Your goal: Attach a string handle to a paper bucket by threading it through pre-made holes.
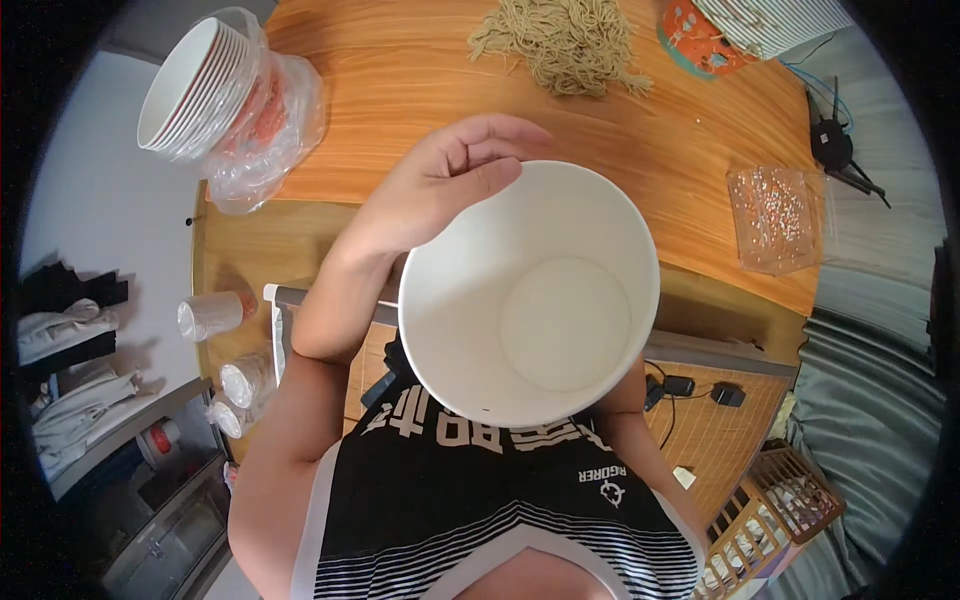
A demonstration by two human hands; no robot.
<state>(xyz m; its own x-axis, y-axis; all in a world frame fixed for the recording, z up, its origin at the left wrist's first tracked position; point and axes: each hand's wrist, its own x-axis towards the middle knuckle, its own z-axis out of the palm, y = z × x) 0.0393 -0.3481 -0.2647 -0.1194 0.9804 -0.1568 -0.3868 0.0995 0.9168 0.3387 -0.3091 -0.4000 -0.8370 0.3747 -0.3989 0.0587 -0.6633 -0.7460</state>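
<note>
Apparently steadying the white paper bucket, mouth toward the wearer before the bench; left hand grip apart, thumb by rim; right hand hidden, can't tell; next likely needs firm rim hold.

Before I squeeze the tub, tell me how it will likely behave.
The tub is probably light for its size, being empty. Thin-walled, it may dent if squeezed hard. Being round, it could roll on its side.
</note>
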